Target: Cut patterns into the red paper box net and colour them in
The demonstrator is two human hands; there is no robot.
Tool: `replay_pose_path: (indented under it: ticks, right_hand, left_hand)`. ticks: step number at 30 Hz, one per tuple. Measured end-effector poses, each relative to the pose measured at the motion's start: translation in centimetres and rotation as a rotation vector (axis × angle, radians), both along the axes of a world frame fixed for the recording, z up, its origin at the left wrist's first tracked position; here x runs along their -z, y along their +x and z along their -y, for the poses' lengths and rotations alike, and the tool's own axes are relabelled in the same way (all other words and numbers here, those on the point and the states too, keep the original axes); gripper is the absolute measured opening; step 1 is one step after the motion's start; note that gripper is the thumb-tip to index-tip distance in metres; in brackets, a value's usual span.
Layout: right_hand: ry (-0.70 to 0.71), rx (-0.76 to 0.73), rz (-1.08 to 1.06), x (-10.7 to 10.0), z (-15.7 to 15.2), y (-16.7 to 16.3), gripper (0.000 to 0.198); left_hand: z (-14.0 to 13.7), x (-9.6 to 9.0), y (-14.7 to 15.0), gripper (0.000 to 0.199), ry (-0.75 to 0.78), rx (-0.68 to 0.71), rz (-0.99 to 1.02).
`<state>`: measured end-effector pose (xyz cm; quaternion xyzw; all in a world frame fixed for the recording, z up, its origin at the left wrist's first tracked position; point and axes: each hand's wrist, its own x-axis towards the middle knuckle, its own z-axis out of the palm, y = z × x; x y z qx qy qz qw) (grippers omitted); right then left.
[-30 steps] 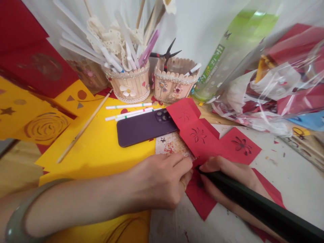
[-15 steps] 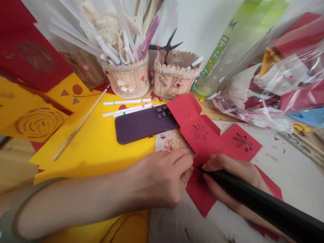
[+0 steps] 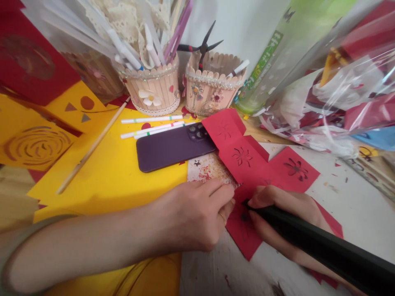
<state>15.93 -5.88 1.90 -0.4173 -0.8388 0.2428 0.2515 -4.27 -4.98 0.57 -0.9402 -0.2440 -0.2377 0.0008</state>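
A red paper cut-out (image 3: 239, 162) with folding flaps and flower-shaped openings lies flat on the work surface. My right hand (image 3: 288, 209) is closed around a long black pen-shaped tool (image 3: 308, 234), gripped like a pen. The tool's front end meets the lower panel of the red paper, where a dark flower outline shows; its very tip is hidden. My left hand (image 3: 197, 213), wearing a ring, presses with curled, closed fingers on the paper's left edge, just left of the tool tip. Its fingertips are partly hidden.
Yellow card sheets (image 3: 101, 172) cover the left, with a thin wooden stick (image 3: 92, 148), white straw-like sticks (image 3: 151, 119) and a purple phone (image 3: 173, 148). Behind stand two stick-built holders (image 3: 154, 90), pliers (image 3: 203, 45) and a green-topped clear bag (image 3: 262, 61). A plastic bag of scraps (image 3: 333, 98) sits right.
The view has shifted slightly, so the background items sit a little higher and further left. Both hands stay at almost the same spot on the red paper.
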Motion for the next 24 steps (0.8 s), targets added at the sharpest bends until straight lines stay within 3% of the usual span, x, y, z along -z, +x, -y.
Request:
replay_pose_path:
  ticks: [24]
  right_hand:
    - [-0.022, -0.060, -0.008, -0.27, -0.08, 0.25, 0.021]
  left_hand:
    - [0.03, -0.12, -0.15, 0.021, 0.013, -0.002, -0.001]
